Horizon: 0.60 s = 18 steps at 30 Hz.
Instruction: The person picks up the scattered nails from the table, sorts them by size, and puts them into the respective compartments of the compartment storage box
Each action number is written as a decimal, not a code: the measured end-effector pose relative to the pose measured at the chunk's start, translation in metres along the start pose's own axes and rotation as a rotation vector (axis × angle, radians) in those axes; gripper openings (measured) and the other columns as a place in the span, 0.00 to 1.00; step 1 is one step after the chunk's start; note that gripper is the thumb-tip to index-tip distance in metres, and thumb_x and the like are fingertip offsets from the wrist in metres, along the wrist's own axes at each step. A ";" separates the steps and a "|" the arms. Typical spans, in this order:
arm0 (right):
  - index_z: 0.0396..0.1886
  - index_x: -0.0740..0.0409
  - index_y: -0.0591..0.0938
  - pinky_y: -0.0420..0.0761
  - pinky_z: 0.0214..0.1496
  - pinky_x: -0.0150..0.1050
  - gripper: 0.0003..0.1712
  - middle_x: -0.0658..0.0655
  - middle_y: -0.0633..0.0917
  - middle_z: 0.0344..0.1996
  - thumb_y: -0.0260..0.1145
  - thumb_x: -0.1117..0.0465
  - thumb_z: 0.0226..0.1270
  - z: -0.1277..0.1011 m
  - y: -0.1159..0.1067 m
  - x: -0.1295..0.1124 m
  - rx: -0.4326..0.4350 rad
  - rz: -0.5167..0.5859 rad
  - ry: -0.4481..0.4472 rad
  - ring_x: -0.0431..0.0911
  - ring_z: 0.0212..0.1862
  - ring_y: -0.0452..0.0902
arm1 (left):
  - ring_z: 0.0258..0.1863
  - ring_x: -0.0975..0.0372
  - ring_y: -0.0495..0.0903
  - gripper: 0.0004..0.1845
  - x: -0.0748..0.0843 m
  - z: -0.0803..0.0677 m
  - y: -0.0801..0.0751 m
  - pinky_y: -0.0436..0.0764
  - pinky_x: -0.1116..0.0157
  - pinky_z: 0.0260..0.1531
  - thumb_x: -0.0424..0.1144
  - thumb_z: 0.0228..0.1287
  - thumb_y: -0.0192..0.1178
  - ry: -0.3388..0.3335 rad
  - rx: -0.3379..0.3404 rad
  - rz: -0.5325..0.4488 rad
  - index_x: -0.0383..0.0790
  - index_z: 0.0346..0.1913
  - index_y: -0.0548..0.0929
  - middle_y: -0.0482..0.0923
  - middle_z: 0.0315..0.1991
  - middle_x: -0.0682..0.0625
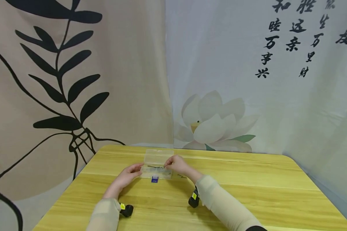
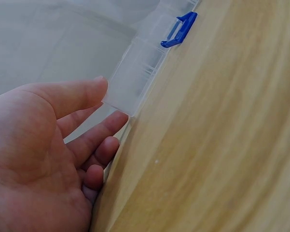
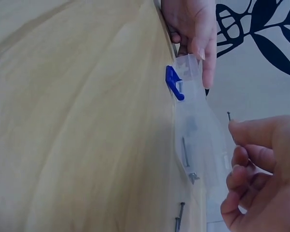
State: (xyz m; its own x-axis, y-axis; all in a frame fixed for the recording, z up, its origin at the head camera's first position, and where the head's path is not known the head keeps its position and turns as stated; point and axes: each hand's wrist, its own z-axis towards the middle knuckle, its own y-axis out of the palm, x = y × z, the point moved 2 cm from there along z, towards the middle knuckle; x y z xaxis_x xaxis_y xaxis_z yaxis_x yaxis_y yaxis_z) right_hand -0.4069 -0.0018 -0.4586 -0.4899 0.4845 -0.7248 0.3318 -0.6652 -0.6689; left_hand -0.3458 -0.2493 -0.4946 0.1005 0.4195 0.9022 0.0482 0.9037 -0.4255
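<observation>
A clear plastic box (image 1: 157, 172) with its lid (image 1: 159, 157) raised stands near the back of the table, a blue latch (image 1: 154, 179) on its front. My left hand (image 1: 130, 175) holds the box's left end, thumb at the upper corner and fingers along the side, as the left wrist view shows. Over the right part of the box, my right hand (image 1: 177, 163) pinches a thin dark screw (image 3: 229, 116) between thumb and forefinger, head upward. Inside lie several screws, one long and shiny (image 3: 185, 152). Others, dark screws (image 3: 181, 212), lie on the table right of the box.
The wooden table (image 1: 248, 189) runs up to a printed cloth backdrop (image 1: 219, 80) just behind the box. Both wrists carry small black cameras, the left camera (image 1: 127, 210) and the right camera (image 1: 194, 200), close above the tabletop.
</observation>
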 end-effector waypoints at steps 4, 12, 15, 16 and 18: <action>0.32 0.61 0.87 0.77 0.33 0.33 0.03 0.51 0.86 0.32 0.67 0.68 0.62 0.001 0.005 -0.001 -0.005 -0.009 0.001 0.38 0.31 0.76 | 0.63 0.42 0.67 0.24 -0.001 0.001 -0.001 0.67 0.44 0.60 0.35 0.72 0.56 0.004 0.002 -0.001 0.37 0.68 0.71 0.68 0.64 0.34; 0.30 0.59 0.87 0.74 0.28 0.31 0.04 0.51 0.86 0.31 0.67 0.69 0.61 0.002 0.010 0.003 0.000 -0.023 -0.011 0.37 0.26 0.73 | 0.62 0.44 0.68 0.23 -0.005 0.004 -0.001 0.67 0.45 0.60 0.35 0.71 0.56 0.007 0.014 0.006 0.38 0.67 0.72 0.71 0.62 0.36; 0.30 0.60 0.87 0.74 0.28 0.31 0.04 0.51 0.86 0.31 0.67 0.69 0.61 0.001 0.010 0.003 0.001 -0.021 -0.015 0.37 0.26 0.73 | 0.61 0.45 0.68 0.23 -0.006 0.005 0.000 0.67 0.46 0.60 0.34 0.71 0.55 0.006 0.017 0.011 0.38 0.67 0.72 0.71 0.62 0.36; 0.30 0.60 0.87 0.74 0.28 0.31 0.04 0.52 0.86 0.31 0.67 0.69 0.61 0.001 0.010 0.003 0.000 -0.020 -0.015 0.37 0.26 0.73 | 0.61 0.44 0.68 0.23 -0.005 0.005 0.000 0.67 0.46 0.59 0.34 0.71 0.55 0.005 0.020 0.011 0.38 0.67 0.72 0.71 0.62 0.36; 0.30 0.61 0.87 0.74 0.28 0.31 0.03 0.52 0.86 0.31 0.67 0.69 0.61 0.001 0.010 0.002 -0.001 -0.016 -0.017 0.37 0.25 0.73 | 0.61 0.45 0.69 0.23 -0.005 0.004 0.000 0.68 0.46 0.59 0.34 0.71 0.55 0.003 0.021 0.014 0.38 0.67 0.72 0.71 0.61 0.36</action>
State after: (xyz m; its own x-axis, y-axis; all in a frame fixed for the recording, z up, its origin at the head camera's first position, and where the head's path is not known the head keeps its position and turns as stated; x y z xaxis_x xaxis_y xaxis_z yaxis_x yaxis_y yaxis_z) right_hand -0.4053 -0.0080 -0.4666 -0.5086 0.4855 -0.7111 0.3247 -0.6567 -0.6806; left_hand -0.3503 -0.2504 -0.4986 0.1044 0.4322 0.8957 0.0256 0.8992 -0.4369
